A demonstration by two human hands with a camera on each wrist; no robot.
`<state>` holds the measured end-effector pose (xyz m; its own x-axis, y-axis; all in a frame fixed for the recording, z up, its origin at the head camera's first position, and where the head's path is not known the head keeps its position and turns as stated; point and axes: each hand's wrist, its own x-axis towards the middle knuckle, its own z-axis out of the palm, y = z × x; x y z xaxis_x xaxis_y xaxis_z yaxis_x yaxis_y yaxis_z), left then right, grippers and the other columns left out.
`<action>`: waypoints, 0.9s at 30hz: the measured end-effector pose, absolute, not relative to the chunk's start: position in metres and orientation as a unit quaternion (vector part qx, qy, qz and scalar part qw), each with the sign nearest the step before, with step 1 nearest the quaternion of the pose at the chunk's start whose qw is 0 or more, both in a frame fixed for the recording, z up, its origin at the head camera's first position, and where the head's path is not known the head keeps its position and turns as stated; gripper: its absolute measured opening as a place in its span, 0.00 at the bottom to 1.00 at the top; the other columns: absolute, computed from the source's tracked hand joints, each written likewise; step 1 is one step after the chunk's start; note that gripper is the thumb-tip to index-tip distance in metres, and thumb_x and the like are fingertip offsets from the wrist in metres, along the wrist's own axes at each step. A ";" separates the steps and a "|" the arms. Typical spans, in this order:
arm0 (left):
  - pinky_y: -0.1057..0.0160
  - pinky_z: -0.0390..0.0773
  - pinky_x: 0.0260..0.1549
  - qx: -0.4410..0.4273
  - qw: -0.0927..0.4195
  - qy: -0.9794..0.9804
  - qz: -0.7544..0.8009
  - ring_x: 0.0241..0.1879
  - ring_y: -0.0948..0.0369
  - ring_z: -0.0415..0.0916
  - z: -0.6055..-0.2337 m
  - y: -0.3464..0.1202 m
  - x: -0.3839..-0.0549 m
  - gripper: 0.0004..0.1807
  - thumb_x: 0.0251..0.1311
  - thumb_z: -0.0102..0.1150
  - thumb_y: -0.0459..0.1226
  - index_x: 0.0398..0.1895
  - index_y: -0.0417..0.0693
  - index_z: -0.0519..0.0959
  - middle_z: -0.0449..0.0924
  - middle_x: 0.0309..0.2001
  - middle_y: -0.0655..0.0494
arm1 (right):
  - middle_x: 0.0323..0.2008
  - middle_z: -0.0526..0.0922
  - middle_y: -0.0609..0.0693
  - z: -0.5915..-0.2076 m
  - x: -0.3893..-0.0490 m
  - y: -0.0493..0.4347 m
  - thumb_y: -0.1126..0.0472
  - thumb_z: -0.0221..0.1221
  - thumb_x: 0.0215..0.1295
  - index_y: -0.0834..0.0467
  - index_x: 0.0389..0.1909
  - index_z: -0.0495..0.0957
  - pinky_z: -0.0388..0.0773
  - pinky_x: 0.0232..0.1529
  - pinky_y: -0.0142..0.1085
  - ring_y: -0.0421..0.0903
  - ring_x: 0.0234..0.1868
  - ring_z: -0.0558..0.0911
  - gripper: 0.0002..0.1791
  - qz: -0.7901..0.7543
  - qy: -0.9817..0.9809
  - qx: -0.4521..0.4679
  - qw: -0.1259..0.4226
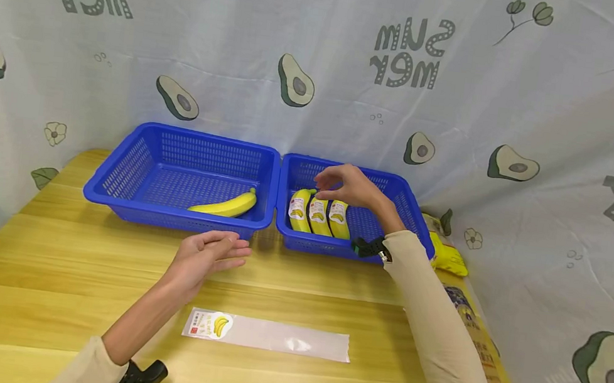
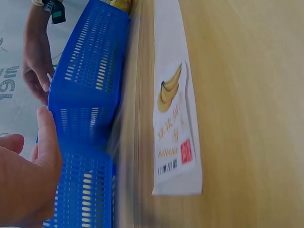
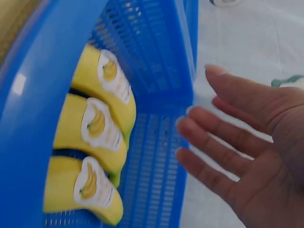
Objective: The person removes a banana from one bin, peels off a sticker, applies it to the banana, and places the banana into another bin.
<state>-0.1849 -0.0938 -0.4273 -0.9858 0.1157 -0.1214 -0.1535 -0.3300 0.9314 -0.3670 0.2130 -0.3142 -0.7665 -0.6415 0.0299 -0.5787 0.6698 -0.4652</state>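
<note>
Three bananas with white labels lie side by side in the right blue basket (image 1: 422, 230); the middle labelled banana (image 3: 90, 126) shows clearly in the right wrist view. Above them hovers my right hand (image 1: 350, 185), its fingers loosely bent and holding nothing. My left hand (image 1: 208, 256) is in front of the left blue basket (image 1: 113, 191), fingers extended, nothing in its grasp. A single banana (image 1: 228, 206) without a visible label rests in that left basket. On the table below lies a flat strip of label sheet (image 1: 290, 339), printed with bananas at its left end.
The two baskets stand end to end on the wooden table (image 1: 76, 266), against a printed curtain (image 1: 234, 31). To the right of the baskets are a yellow package (image 1: 450, 258) and a printed bag (image 1: 464, 307), partly behind my right arm.
</note>
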 end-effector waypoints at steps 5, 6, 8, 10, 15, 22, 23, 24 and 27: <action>0.55 0.86 0.58 -0.023 0.065 0.574 0.816 0.56 0.49 0.89 -0.425 -0.110 -0.179 0.25 0.82 0.57 0.36 0.71 0.25 0.69 0.89 0.54 0.44 | 0.57 0.87 0.64 -0.315 -0.365 0.195 0.65 0.72 0.71 0.67 0.61 0.83 0.83 0.62 0.52 0.60 0.59 0.86 0.21 -0.264 0.889 -0.366 0.073; 0.56 0.86 0.58 -0.024 0.063 0.574 0.816 0.56 0.50 0.89 -0.424 -0.114 -0.178 0.26 0.82 0.57 0.36 0.71 0.25 0.68 0.89 0.54 0.45 | 0.57 0.86 0.65 -0.316 -0.365 0.191 0.65 0.72 0.71 0.67 0.61 0.83 0.83 0.63 0.51 0.60 0.59 0.85 0.21 -0.268 0.885 -0.372 0.075; 0.56 0.85 0.59 -0.026 0.059 0.572 0.818 0.56 0.52 0.89 -0.423 -0.121 -0.175 0.27 0.82 0.57 0.38 0.72 0.25 0.67 0.89 0.54 0.47 | 0.58 0.86 0.65 -0.316 -0.366 0.182 0.65 0.72 0.71 0.68 0.61 0.83 0.82 0.64 0.52 0.61 0.60 0.85 0.21 -0.275 0.877 -0.386 0.079; 0.56 0.84 0.60 -0.027 0.052 0.567 0.821 0.55 0.55 0.89 -0.421 -0.127 -0.172 0.28 0.82 0.58 0.38 0.72 0.26 0.67 0.89 0.53 0.50 | 0.59 0.86 0.66 -0.315 -0.366 0.173 0.65 0.72 0.71 0.68 0.62 0.83 0.81 0.66 0.54 0.63 0.62 0.84 0.22 -0.279 0.869 -0.399 0.089; 0.57 0.84 0.59 -0.027 0.016 0.553 0.833 0.53 0.58 0.90 -0.416 -0.146 -0.168 0.23 0.81 0.60 0.38 0.67 0.29 0.72 0.91 0.50 0.54 | 0.60 0.86 0.63 -0.310 -0.369 0.145 0.64 0.73 0.70 0.66 0.62 0.83 0.79 0.69 0.54 0.61 0.64 0.83 0.22 -0.279 0.856 -0.417 0.122; 0.59 0.85 0.57 -0.041 -0.010 0.548 0.835 0.51 0.59 0.90 -0.415 -0.170 -0.165 0.17 0.81 0.59 0.38 0.62 0.34 0.76 0.92 0.47 0.57 | 0.62 0.86 0.60 -0.308 -0.374 0.110 0.64 0.73 0.70 0.64 0.63 0.84 0.79 0.69 0.49 0.55 0.63 0.84 0.22 -0.272 0.846 -0.428 0.162; 0.59 0.85 0.57 -0.043 -0.011 0.543 0.838 0.52 0.59 0.90 -0.416 -0.173 -0.165 0.17 0.81 0.60 0.38 0.62 0.34 0.76 0.92 0.47 0.56 | 0.61 0.86 0.60 -0.308 -0.375 0.106 0.65 0.73 0.69 0.64 0.63 0.84 0.79 0.69 0.49 0.55 0.63 0.84 0.22 -0.274 0.845 -0.427 0.169; 0.59 0.85 0.57 -0.045 -0.016 0.540 0.840 0.51 0.59 0.90 -0.417 -0.176 -0.165 0.18 0.80 0.60 0.38 0.62 0.33 0.75 0.92 0.48 0.55 | 0.61 0.86 0.61 -0.309 -0.376 0.103 0.66 0.73 0.69 0.65 0.63 0.84 0.80 0.68 0.48 0.56 0.63 0.84 0.22 -0.277 0.843 -0.427 0.174; 0.60 0.85 0.57 -0.050 -0.026 0.523 0.850 0.52 0.59 0.90 -0.420 -0.188 -0.163 0.21 0.79 0.62 0.39 0.64 0.32 0.74 0.92 0.49 0.54 | 0.61 0.86 0.63 -0.312 -0.381 0.089 0.69 0.72 0.69 0.67 0.63 0.83 0.81 0.67 0.46 0.60 0.64 0.84 0.23 -0.285 0.833 -0.432 0.194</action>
